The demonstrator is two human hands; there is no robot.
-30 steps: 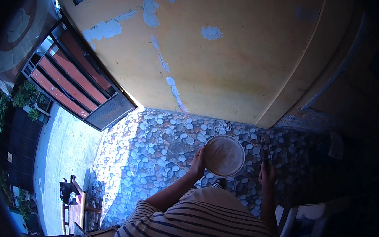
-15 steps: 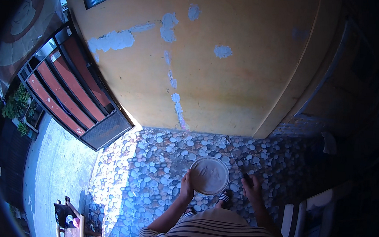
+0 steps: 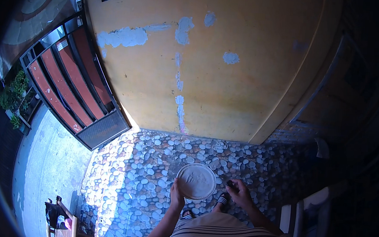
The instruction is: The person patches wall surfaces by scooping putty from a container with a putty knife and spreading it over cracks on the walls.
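Observation:
My left hand [image 3: 177,191] grips the left edge of a round, shallow container or lid [image 3: 196,179] holding pale grey-white paste with an uneven surface. To its right, my right hand [image 3: 239,191] is closed on a dark-handled tool [image 3: 231,185], whose far end is hard to make out against the floor. Both hands are held low in front of my striped shirt, above the pebble-patterned floor [image 3: 153,151]; my striped sandals show below.
Ahead is a yellow wall [image 3: 230,95] with pale patches [image 3: 120,38] and a small window. A red-and-black metal gate [image 3: 72,89] stands left beside a paved strip. Wooden furniture with a dark bag [image 3: 53,214] is lower left; a pale chair [image 3: 296,216] is lower right.
The container and both hands have moved left and down in the view, and my right hand has turned inward toward the container. The wall has shifted downward and rightward.

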